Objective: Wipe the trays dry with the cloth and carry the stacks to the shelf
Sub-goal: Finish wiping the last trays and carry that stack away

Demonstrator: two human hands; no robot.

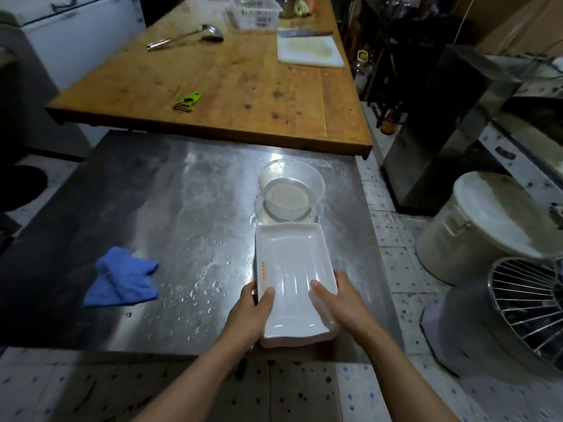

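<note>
A stack of white rectangular trays (289, 263) rests on the wet steel table (182, 208), near its front right edge. My left hand (248, 312) grips the stack's left rim, thumb inside the top tray. My right hand (338, 303) grips the right rim, thumb also inside. A crumpled blue cloth (122, 277) lies on the table to the left, apart from both hands.
A clear bowl (289, 190) stands on the steel table just behind the trays. Behind that, a wooden table (243, 86) holds a green peeler (188, 101), a ladle, a cutting board and a basket. A white bucket (487, 226) and a wire-caged fan (524, 303) stand on the floor at right.
</note>
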